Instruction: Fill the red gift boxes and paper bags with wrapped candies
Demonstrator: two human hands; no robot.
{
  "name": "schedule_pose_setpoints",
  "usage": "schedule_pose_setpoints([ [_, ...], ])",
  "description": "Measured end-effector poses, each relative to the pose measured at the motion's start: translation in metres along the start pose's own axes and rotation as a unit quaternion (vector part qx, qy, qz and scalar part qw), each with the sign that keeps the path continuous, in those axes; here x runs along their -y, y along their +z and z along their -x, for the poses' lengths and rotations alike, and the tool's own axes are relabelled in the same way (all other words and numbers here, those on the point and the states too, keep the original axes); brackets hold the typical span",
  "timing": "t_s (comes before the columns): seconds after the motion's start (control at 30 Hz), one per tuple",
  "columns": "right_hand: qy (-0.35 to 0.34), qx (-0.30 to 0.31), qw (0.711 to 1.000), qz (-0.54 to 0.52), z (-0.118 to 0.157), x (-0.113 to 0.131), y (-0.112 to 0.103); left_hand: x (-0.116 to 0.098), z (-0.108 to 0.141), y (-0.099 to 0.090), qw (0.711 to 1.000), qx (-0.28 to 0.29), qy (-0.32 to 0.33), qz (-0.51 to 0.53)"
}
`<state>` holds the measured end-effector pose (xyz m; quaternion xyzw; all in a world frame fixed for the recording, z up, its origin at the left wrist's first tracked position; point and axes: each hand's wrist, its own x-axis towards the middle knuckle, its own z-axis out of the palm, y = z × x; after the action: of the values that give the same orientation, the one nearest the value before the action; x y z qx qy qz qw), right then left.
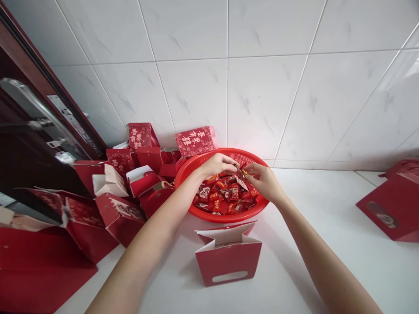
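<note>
A red plastic basket [225,218] stands by the wall, with wrapped candies [225,194] heaped inside. Both of my hands reach in over its far half. My left hand [218,165] has its fingers bent and closed on a wrapped candy, mostly hidden by the fingertips. Close beside it, my right hand [263,178] pinches a candy with a shiny gold-and-red wrapper [244,172]. In front of the basket a red paper gift box [229,264] stands upright, its top open and an oval window low on its near side.
Several red gift boxes [121,218] crowd the left, many with open tops. One patterned box [194,141] leans at the wall behind the basket. Another red box [393,209] sits at the right. A door with a metal handle [32,104] borders the left; white tiles [262,100] rise behind.
</note>
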<state>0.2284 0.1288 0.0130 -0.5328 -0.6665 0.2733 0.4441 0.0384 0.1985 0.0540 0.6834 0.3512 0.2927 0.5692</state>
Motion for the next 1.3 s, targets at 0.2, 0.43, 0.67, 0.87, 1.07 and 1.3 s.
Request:
schedule_pose_setpoints([
  [0.2,-0.009,0.013,0.995,-0.098,-0.001,0.002,-0.006,0.005,-0.003,0.004,0.998,0.023,0.056,0.006],
  [0.43,0.009,0.018,0.99,-0.137,0.001,0.004,-0.007,0.002,-0.003,0.008,0.996,0.019,0.073,-0.045],
  [0.67,0.003,0.0,0.99,-0.137,-0.001,0.0,-0.005,0.013,-0.011,-0.008,0.97,-0.139,0.009,-0.199],
  [0.87,0.033,-0.055,0.985,-0.158,-0.002,0.005,-0.003,0.026,-0.008,-0.004,0.895,0.04,-0.097,-0.433],
  [1.07,0.03,-0.083,0.978,-0.19,-0.003,0.003,-0.004,0.031,-0.014,0.012,0.878,0.084,-0.055,-0.468],
  [1.3,0.033,-0.099,0.973,-0.204,-0.003,0.002,-0.004,0.023,-0.013,0.014,0.863,0.136,-0.123,-0.471],
])
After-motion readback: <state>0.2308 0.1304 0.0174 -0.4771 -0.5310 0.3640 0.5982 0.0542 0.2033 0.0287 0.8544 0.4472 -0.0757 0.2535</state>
